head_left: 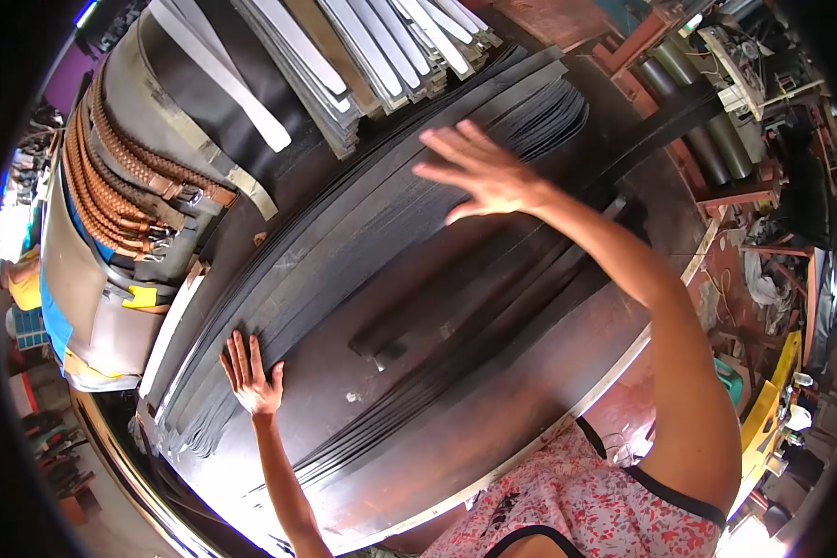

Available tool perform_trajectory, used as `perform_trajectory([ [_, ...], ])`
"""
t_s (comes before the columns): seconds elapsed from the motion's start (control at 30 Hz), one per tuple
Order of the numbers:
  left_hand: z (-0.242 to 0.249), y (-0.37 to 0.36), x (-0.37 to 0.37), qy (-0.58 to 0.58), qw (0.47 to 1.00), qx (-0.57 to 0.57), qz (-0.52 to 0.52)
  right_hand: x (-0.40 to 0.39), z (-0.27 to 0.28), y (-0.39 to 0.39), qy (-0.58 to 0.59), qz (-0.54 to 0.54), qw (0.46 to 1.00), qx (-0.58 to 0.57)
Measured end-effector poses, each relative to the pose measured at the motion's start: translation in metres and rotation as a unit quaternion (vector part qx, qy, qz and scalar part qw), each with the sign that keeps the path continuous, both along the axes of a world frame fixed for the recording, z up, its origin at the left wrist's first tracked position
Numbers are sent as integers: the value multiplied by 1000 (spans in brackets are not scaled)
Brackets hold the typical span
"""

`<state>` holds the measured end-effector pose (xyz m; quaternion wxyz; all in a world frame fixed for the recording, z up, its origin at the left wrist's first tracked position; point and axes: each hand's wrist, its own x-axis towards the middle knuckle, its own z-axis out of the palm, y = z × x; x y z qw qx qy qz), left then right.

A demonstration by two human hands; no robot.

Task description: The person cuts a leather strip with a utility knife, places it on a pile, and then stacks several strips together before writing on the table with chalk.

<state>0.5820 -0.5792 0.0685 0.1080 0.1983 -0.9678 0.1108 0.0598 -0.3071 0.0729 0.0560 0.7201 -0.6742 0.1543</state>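
A long, thick stack of black leather-like strips (344,223) runs diagonally over the dark tabletop (493,400). At its lower left end my left hand (254,379) is open, its fingers spread flat over the strips' near edge. My right hand (484,177) is open too, with fingers and thumb wide apart, and overlaps the upper right part of the stack. Neither hand grips anything. Nearer my body lies a looser bunch of thin black strips (405,400). Between the two bundles is a dark, blurred object with a small metal end (378,357).
White and grey strips (381,56) are piled at the far side. Braided brown belts (121,158) with buckles lie on grey sheets at left. Dark rolls (693,121) sit in a red metal frame at right. The table's pale edge (614,372) runs in front of me.
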Motion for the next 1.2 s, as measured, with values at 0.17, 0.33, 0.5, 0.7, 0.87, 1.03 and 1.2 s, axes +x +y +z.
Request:
perform_trajectory([
  [0.17, -3, -2, 1, -1, 1000, 6, -4, -109, -7, 72, 63, -144, 987, 44],
  [0.33, -4, -3, 4, -6, 1000, 10, -6, -124, -4, 101, 78, -172, 981, 43],
  [0.5, -6, -5, 7, -6, 1000, 13, -5, -143, -15, 111, 57, -180, 982, 11],
  [0.7, -8, -7, 8, -2, 1000, 7, -10, -166, -21, 92, 41, -148, 988, 13],
  [0.87, -2, -3, 3, -8, 1000, 17, 3, -164, -9, 87, 25, -124, 992, 23],
  [1.03, 22, 12, -8, -8, 998, 55, 43, -145, 16, 85, 51, -138, 986, 76],
  [1.2, 22, 12, -4, 13, 997, 62, 49, -110, 29, 87, 41, -144, 984, 95],
])
